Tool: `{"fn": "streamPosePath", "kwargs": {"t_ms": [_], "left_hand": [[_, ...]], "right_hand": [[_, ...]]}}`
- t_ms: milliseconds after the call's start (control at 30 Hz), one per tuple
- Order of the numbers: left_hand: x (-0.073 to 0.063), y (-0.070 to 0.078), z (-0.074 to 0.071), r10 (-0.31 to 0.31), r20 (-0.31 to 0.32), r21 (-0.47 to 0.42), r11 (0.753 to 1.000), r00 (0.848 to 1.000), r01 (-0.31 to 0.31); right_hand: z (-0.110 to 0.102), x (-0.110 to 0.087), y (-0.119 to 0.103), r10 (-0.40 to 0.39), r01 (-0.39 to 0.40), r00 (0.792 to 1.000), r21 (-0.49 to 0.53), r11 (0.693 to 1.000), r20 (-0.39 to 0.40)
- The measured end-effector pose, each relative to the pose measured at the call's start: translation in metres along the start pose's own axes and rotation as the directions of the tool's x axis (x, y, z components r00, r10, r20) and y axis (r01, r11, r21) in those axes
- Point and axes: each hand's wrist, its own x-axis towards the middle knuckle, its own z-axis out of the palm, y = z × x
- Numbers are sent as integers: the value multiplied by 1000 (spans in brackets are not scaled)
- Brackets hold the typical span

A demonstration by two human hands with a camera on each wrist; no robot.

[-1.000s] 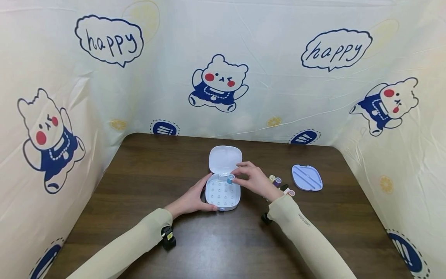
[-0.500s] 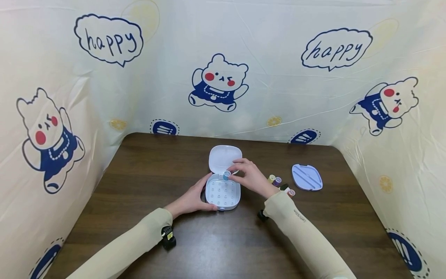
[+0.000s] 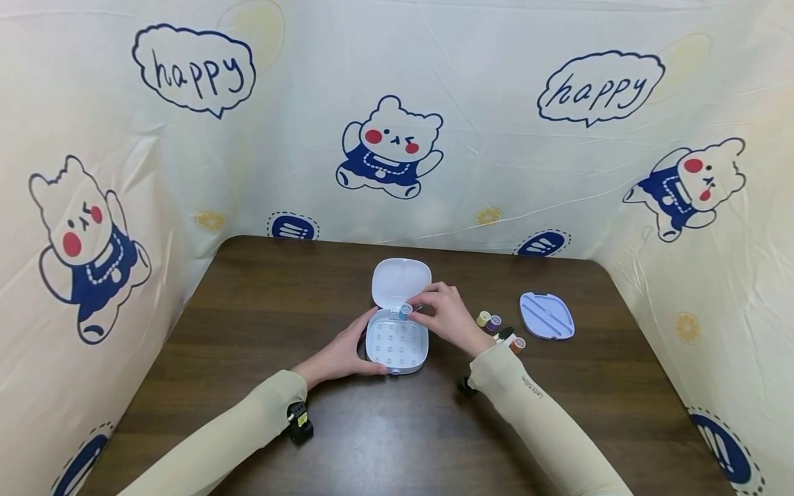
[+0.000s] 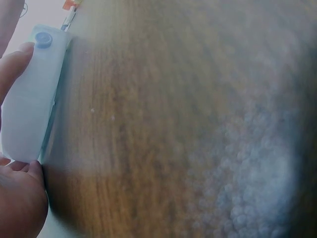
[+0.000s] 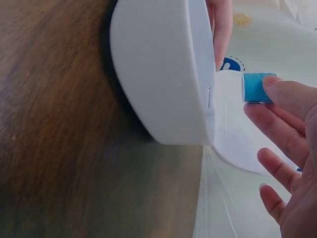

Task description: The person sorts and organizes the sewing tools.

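A cream cloth printed with cartoon bears and "happy" bubbles walls in the scene on three sides, filling the upper two thirds of the head view. Below it lies a dark wooden worktop.

At the centre of the frame sits a white case, its hinged lid laid open toward the back and its tray showing a grid of small pegs. To the right of centre lies a pale blue oval plate, well apart from the case. Between them stands a small cluster of thread spools in yellow, purple and orange.

The left hand grips the near left side of the case, fingers curled along its wall, bracing it. The right hand pinches a blue spool between thumb and fingertips, holding it over the back row of the tray, near the hinge; the right wrist view shows the same spool at the fingertips beside the case wall.

The step in hand looks like seating this spool on a peg. Whether it is already on one I cannot tell. The next move probably calls for lining the spool's hole up with a back-row peg, pressing straight down, then letting go while the left hand keeps the case from sliding.
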Motion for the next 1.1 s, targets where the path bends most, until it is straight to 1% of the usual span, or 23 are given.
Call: {"fn": "streamPosePath", "kwargs": {"t_ms": [133, 333, 433, 600, 733, 900, 1100], "left_hand": [[0, 0, 0, -1, -1, 4, 1000, 1000, 1], [0, 0, -1, 0, -4, 8, 1000, 1000, 0], [0, 1, -1, -2, -1, 8, 1000, 1000, 2], [-1, 2, 0, -11, 4, 5, 1000, 1000, 11], [-1, 2, 0, -13, 3, 7, 1000, 1000, 13], [-1, 2, 0, -15, 4, 10, 1000, 1000, 15], [-1, 1, 0, -11, -3, 13, 1000, 1000, 11]], "right_hand": [[0, -4, 3, 27, -27, 1000, -28, 999, 11], [1, -8, 6, 68, -65, 997, -71, 995, 48], [2, -9, 8, 58, -52, 996, -100, 994, 60], [5, -9, 11, 22, -10, 997, -169, 986, 73], [7, -9, 12, 37, -18, 996, -213, 977, 85], [9, -9, 12, 76, -50, 992, -236, 970, 101], [11, -9, 10, 105, -75, 988, -232, 970, 117]]}}
